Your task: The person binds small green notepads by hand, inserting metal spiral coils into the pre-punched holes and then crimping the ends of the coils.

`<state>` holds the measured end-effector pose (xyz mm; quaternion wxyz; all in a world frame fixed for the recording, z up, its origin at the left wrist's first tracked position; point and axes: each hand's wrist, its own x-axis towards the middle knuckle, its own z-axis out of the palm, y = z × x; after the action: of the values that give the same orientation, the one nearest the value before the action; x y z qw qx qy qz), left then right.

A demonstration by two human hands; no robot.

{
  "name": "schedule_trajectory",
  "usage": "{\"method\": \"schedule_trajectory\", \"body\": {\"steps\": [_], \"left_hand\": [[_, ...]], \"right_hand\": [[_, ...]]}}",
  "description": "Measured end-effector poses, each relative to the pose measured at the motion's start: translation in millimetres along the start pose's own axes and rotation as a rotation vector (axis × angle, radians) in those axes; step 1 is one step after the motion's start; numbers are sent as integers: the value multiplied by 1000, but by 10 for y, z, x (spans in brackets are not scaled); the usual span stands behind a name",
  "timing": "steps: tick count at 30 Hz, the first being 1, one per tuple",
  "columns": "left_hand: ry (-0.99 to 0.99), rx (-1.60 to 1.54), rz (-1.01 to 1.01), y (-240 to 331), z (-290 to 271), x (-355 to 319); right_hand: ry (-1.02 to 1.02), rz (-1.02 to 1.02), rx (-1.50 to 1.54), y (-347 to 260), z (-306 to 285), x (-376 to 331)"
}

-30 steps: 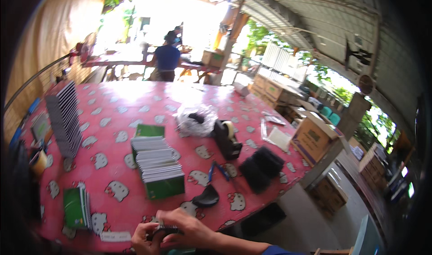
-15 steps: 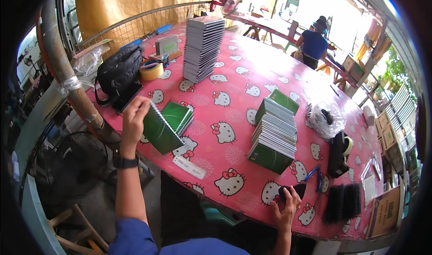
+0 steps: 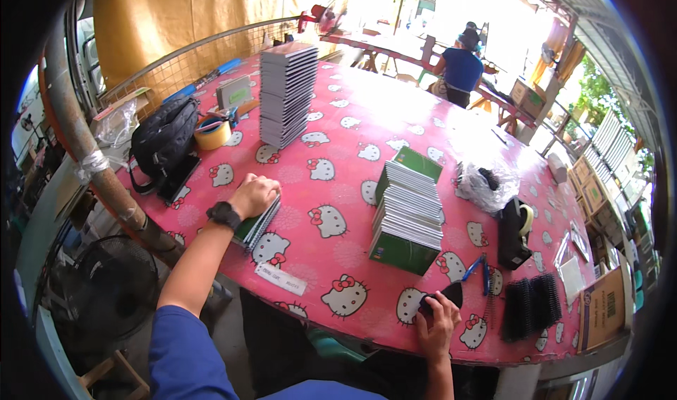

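Observation:
At the left of the table my left hand (image 3: 255,194) lies curled over a short stack of green spiral notebooks (image 3: 258,225), its fingers closed at the top of the stack and hiding most of the covers. Close to the near edge, my right hand (image 3: 438,321) bends its fingers round a small black object (image 3: 451,295) whose kind I cannot make out. A long row of green spiral notebooks (image 3: 405,248) stands on edge between my hands, farther in. Beyond my left hand rises a tall stack of notebooks (image 3: 285,97). Blue-handled pliers (image 3: 485,273) rest beside my right hand.
Black spiral coils (image 3: 530,307), a tape dispenser (image 3: 515,234) and a plastic bag (image 3: 488,185) are at the right. A ruler-like white strip (image 3: 281,279) lies near the front edge. A black bag (image 3: 166,135) and tape roll (image 3: 211,133) sit far left. A person (image 3: 462,68) works beyond.
My left hand has brought the raised notebook down to the right onto the small stack. My right hand stays at the black object. The whole view has shifted slightly.

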<state>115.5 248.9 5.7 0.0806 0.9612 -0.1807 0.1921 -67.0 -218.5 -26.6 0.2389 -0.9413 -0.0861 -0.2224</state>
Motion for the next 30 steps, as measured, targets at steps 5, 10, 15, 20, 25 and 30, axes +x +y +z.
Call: {"method": "schedule_trajectory", "body": {"steps": [5, 10, 15, 20, 25, 30], "left_hand": [[-143, -182, -210, 271, -137, -48], [-310, -58, -277, 87, -58, -126], [113, 72, -143, 756, -377, 2], [433, -330, 57, 1552, -422, 41], [350, -504, 229, 2223, -288, 134], [85, -739, 306, 2301, 91, 65]], "right_hand": [[16, 7, 45, -7, -196, 115], [168, -321, 21, -230, -61, 923], [225, -406, -74, 21, 347, 1373], [225, -373, -9, 1, 403, 1367], [298, -331, 111, -173, 181, 1179], [186, -253, 302, -329, 103, 702]]}}
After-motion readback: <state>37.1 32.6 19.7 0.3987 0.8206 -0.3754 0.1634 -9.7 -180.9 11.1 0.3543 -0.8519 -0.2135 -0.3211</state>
